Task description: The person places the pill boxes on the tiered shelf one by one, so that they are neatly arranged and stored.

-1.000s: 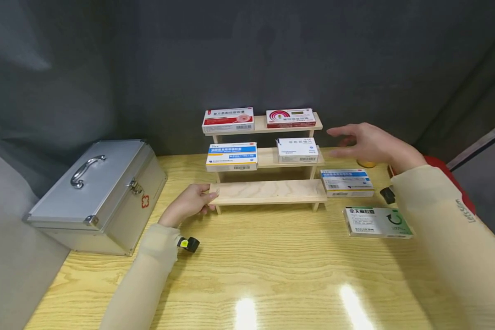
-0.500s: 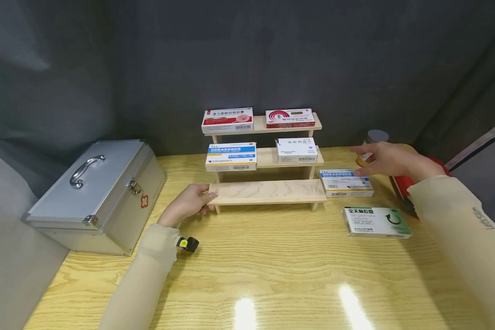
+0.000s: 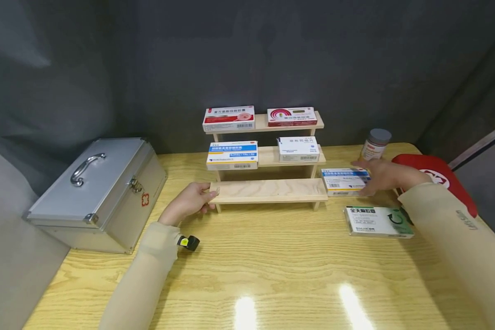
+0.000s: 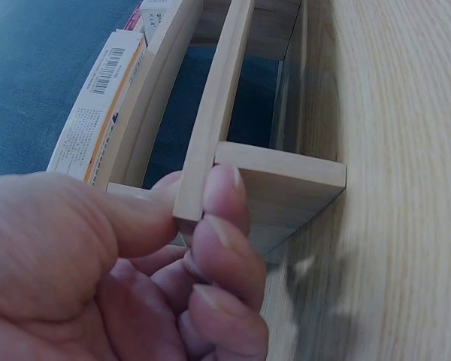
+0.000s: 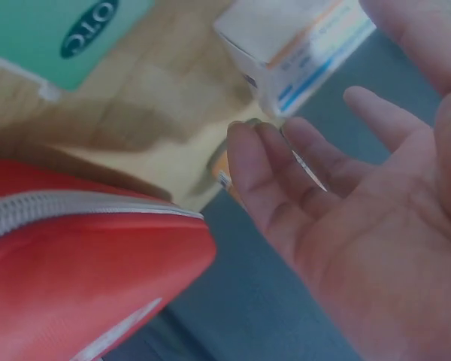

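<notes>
In the head view, my left hand (image 3: 191,200) pinches the left end of the lowest board of a three-step wooden display stand (image 3: 268,191). The left wrist view shows the thumb on one face of the board (image 4: 214,120) and curled fingers on the other. My right hand (image 3: 385,176) hangs over the right end of a blue-and-white medicine box (image 3: 341,178) lying right of the stand. Its fingers are spread and partly cover that box. In the right wrist view, a gap shows between the fingers (image 5: 267,177) and the box (image 5: 286,53).
Medicine boxes sit on the upper steps, among them a red-and-white one (image 3: 228,118). A green-and-white box (image 3: 377,222) lies near my right forearm. Behind the right hand stand a grey-capped bottle (image 3: 375,143) and a red pouch (image 3: 458,185). A silver case (image 3: 103,192) stands at left.
My right hand has moved from beside the upper steps, first rightward, then down over the blue-and-white box. The bottle and red pouch show more now. The left hand keeps its grip.
</notes>
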`<action>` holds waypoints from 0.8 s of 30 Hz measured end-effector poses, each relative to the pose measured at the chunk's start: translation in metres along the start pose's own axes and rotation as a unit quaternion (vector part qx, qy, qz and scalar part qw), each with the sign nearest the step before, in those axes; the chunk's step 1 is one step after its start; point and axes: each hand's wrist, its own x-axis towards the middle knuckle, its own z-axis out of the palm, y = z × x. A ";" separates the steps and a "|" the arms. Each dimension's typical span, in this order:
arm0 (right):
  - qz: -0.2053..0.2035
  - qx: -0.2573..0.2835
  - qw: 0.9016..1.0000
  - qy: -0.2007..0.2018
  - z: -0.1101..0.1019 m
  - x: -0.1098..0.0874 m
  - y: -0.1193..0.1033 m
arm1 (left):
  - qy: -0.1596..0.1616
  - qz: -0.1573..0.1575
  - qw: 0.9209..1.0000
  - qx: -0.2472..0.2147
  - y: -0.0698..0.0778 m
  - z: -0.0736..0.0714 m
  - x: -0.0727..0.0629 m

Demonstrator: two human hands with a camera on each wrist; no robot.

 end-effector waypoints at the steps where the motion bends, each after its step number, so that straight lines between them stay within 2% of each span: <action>1: 0.001 -0.004 1.000 -0.001 0.001 0.001 0.000 | 0.000 -0.002 1.000 0.000 0.000 0.000 0.000; 12: 0.001 -0.013 1.000 0.009 0.008 0.012 0.003 | 0.003 -0.015 1.000 -0.006 0.001 0.001 0.002; 19: 0.019 0.000 1.000 0.013 0.010 0.009 0.006 | 0.004 -0.019 1.000 -0.007 0.000 0.000 0.003; 24: 0.005 -0.006 0.999 0.037 0.008 0.002 0.010 | 0.002 -0.021 1.000 -0.006 0.000 0.000 0.003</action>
